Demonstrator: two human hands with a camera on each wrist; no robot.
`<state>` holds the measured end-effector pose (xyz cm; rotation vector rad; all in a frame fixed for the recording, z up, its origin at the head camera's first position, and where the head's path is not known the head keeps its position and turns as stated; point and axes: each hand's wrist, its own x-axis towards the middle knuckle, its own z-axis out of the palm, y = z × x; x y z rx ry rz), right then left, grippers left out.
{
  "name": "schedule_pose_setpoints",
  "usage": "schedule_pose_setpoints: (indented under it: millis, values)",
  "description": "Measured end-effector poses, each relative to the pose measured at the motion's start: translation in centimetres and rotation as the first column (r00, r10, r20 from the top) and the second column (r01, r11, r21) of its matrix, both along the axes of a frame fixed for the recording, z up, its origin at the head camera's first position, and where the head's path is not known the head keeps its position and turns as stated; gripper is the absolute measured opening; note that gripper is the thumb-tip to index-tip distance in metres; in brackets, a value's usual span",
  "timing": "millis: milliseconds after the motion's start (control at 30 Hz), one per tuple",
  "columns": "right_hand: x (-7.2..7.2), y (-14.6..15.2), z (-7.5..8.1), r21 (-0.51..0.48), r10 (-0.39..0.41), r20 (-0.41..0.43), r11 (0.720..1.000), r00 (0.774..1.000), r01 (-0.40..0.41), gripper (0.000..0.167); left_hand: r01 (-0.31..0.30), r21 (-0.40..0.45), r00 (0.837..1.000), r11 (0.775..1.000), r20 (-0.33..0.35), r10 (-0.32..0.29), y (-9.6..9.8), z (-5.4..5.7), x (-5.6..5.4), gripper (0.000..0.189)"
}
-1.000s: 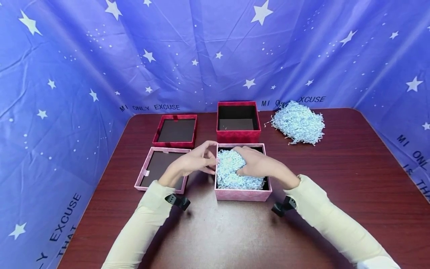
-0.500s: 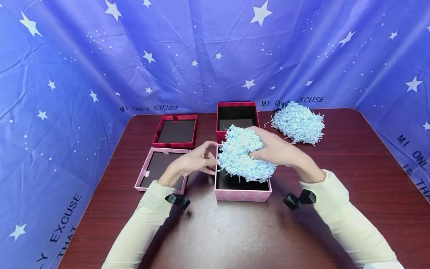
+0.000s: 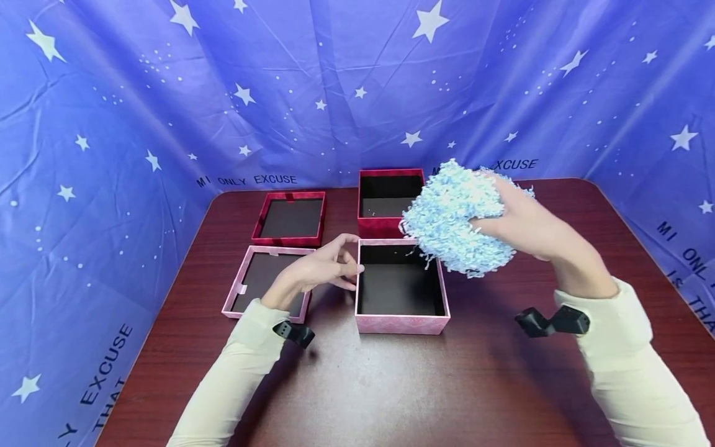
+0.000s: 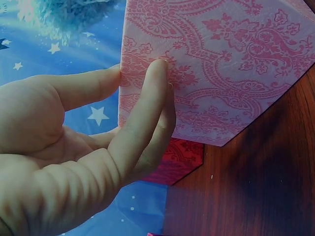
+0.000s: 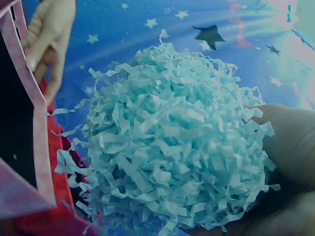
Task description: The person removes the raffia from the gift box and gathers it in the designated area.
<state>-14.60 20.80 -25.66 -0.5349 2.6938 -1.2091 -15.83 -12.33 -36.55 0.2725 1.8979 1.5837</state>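
My right hand grips a big clump of pale blue shredded paper and holds it in the air, above and to the right of the pink patterned box. The box is open, and its dark inside shows only a few stray shreds. In the right wrist view the clump fills the frame, with my right hand behind it. My left hand rests its thumb and straight fingers against the outside of the box's left wall. Up close, the left hand touches the pink patterned wall.
A red box stands open just behind the pink one. To the left, a red lid and a pink lid lie upside down. A blue star-printed cloth walls the dark wooden table on three sides.
My right hand has lifted the shredded paper out of the pink box and carried it up and to the right. The left hand has stayed on the box wall.
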Motion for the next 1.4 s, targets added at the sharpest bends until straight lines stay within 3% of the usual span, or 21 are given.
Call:
schedule_pose_setpoints:
  millis: [167, 400, 700, 967, 1400]
  values:
    - [0.2, 2.4, -0.1, 0.009, -0.072, -0.037, 0.997, 0.997, 0.073, 0.069, -0.005, 0.0, 1.0, 1.0, 0.004, 0.005, 0.0, -0.1, 0.1, 0.063]
    - [0.4, 5.6, -1.1, 0.078, -0.146, -0.051, 0.986, 0.988, 0.149, 0.078, -0.007, -0.008, 1.0, 1.0, 0.003, 0.007, 0.0, -0.1, 0.1, 0.062]
    - [0.6, 9.0, -4.3, 0.217, -0.201, -0.06, 0.954, 0.978, 0.209, 0.083, 0.0, 0.0, 1.0, 1.0, 0.001, 0.0, 0.0, 0.0, 0.2, 0.063]
    - [1.3, 11.8, -7.4, 0.283, -0.219, -0.063, 0.932, 0.974, 0.228, 0.082, 0.0, 0.007, 1.0, 1.0, 0.004, 0.0, 0.0, 0.0, 0.1, 0.063]
    - [2.2, 14.0, -10.4, 0.399, -0.274, -0.015, 0.88, 0.962, 0.257, 0.084, 0.0, 0.019, 1.0, 1.0, 0.014, 0.0, 0.0, 0.1, 0.0, 0.064]
